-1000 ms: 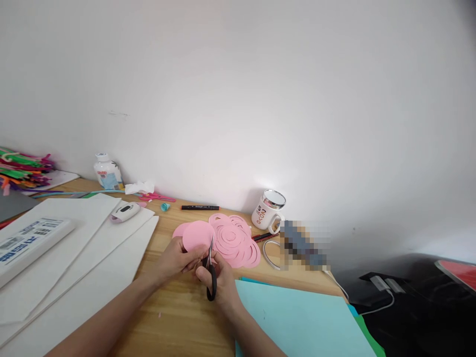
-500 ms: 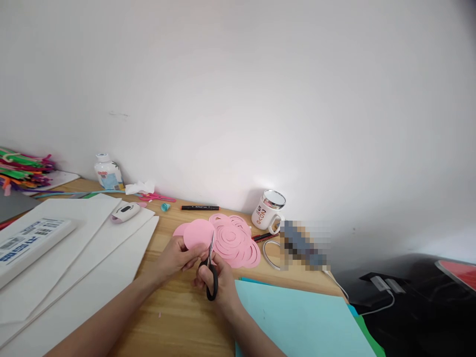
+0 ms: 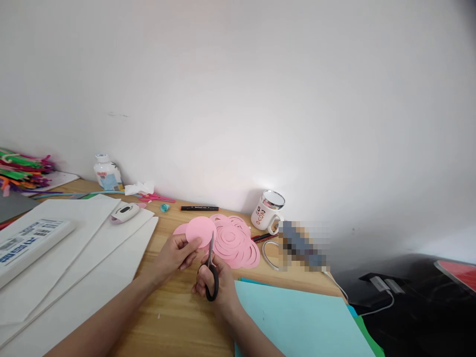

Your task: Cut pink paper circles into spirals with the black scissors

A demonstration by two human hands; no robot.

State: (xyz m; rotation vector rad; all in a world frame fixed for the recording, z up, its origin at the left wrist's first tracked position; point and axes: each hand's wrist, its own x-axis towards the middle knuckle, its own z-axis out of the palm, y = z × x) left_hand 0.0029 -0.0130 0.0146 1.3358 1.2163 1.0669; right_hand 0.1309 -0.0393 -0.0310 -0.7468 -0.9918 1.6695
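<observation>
Between thumb and fingers, my left hand (image 3: 177,254) pinches a round pink paper disc (image 3: 200,230) at its lower edge. My right hand (image 3: 219,281) is wrapped round black-handled scissors (image 3: 210,263), whose blades point up and away, at the disc's right edge. Whether the blades touch the paper I cannot tell. Behind the hands lies a heap of pink paper rings and rounds (image 3: 234,243), some cut in spirals. Another pink piece (image 3: 180,229) shows partly behind the held disc.
White sheets (image 3: 111,258) carrying a white box (image 3: 33,248) lie at left. Light blue paper (image 3: 297,317) lies at right. Along the wall stand a bottle (image 3: 107,173) and a mug (image 3: 268,210), with a black marker (image 3: 200,208) and pink scissors (image 3: 158,198) between them.
The disc has shifted slightly up and right in my left hand, whose fingers have moved a little away from the right hand. The scissors have stayed nearly in place.
</observation>
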